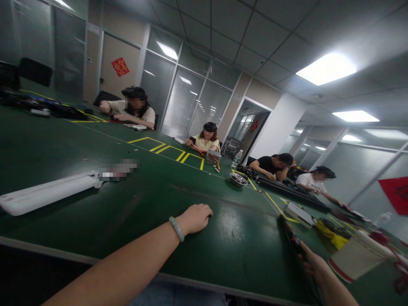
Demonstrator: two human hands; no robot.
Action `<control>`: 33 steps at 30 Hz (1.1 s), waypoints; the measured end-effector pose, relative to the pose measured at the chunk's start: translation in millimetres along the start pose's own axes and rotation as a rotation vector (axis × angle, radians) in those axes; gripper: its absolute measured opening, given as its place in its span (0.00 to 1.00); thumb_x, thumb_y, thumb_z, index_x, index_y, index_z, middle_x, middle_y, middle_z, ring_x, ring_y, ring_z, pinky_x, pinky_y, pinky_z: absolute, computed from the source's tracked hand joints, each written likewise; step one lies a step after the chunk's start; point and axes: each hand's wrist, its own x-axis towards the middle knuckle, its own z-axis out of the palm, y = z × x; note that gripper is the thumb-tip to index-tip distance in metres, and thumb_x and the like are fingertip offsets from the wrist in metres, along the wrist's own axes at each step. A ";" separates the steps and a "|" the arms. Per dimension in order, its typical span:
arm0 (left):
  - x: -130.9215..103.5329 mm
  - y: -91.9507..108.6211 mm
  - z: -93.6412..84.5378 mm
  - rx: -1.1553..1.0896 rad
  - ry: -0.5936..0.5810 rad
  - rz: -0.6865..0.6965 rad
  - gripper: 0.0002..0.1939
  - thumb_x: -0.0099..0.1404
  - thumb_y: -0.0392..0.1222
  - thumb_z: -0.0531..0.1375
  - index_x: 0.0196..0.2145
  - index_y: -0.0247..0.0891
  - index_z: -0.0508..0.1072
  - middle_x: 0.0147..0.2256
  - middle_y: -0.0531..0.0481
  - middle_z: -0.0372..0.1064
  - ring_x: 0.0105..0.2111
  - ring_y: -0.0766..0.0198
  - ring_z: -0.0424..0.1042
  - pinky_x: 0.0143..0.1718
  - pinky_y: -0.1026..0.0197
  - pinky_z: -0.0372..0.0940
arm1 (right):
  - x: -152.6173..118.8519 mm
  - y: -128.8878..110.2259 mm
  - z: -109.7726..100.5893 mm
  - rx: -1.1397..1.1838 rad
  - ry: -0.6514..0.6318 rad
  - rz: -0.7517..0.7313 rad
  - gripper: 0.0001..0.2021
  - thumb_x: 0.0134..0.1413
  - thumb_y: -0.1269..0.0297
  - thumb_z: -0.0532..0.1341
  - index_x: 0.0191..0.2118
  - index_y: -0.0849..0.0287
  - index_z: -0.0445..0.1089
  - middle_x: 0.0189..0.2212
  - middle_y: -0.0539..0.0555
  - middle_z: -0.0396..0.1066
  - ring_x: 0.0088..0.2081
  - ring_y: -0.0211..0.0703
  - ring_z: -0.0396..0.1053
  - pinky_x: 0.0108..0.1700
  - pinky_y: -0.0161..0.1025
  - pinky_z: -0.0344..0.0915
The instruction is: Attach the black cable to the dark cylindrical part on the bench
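Your right hand (308, 258) grips the black tool (289, 231), lower right of the frame, so handling seems under way. Your left hand (195, 218) curls on the bench (134, 227), lower centre, palm hidden: whether it's empty, and what's left, I can't tell.

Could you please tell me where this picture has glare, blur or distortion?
In the head view, a rectangular white ceiling light is washed out, the glossy dark-green tabletop glares beside the left hand, the right hand and its long black tool look soft, and the scene tilts.
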 end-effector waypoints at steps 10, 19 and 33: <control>1.6 -1.3 -5.9 -0.063 0.067 -0.039 0.23 0.66 0.41 0.53 0.58 0.43 0.63 0.59 0.47 0.62 0.60 0.55 0.59 0.61 0.50 0.54 | -61.9 -130.9 57.3 0.116 -0.380 -0.199 0.27 0.58 0.39 0.50 0.43 0.61 0.68 0.19 0.52 0.67 0.14 0.34 0.55 0.16 0.31 0.47; 5.1 -9.5 -17.6 0.046 0.284 -0.094 0.23 0.68 0.40 0.48 0.59 0.41 0.62 0.61 0.48 0.59 0.64 0.58 0.52 0.67 0.47 0.43 | -128.5 -242.6 139.5 0.088 -0.594 -0.780 0.20 0.54 0.51 0.64 0.49 0.55 0.65 0.21 0.44 0.69 0.22 0.35 0.66 0.27 0.31 0.57; 0.1 -43.3 -36.2 0.041 0.076 -0.254 0.25 0.69 0.58 0.45 0.49 0.42 0.73 0.48 0.46 0.72 0.48 0.55 0.69 0.53 0.51 0.60 | -141.7 -264.7 138.7 -0.022 -0.462 -1.094 0.31 0.54 0.49 0.64 0.61 0.47 0.59 0.44 0.52 0.70 0.40 0.44 0.69 0.43 0.38 0.63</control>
